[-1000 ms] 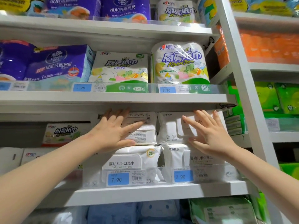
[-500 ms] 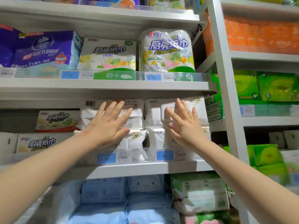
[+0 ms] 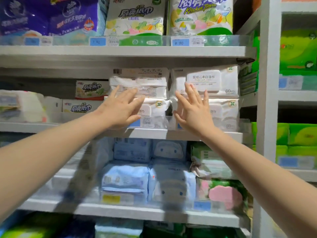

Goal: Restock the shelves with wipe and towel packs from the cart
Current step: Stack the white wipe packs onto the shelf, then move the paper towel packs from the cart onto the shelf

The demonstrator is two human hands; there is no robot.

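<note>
Both hands are reaching out flat, fingers spread, gripping nothing. The left hand (image 3: 122, 108) is resting on the left stack of baby wipe packs (image 3: 142, 83), the right hand (image 3: 193, 111) on the right stack (image 3: 211, 79). Both stacks are sitting on the shelf (image 3: 154, 133) just under the palms, long sides running across. Looks like it's calling for a straight push back. Beyond the right hand the label is reading 婴幼儿手口湿巾, 80pcs. Above the hands: a Kitchen Towel pack (image 3: 200, 16) and price tags (image 3: 97, 42) showing 7.90 and 8.90.

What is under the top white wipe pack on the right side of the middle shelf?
A second white wipe pack lies under the top pack, resting on the shelf. The right hand covers its left part and most of its label.
</note>
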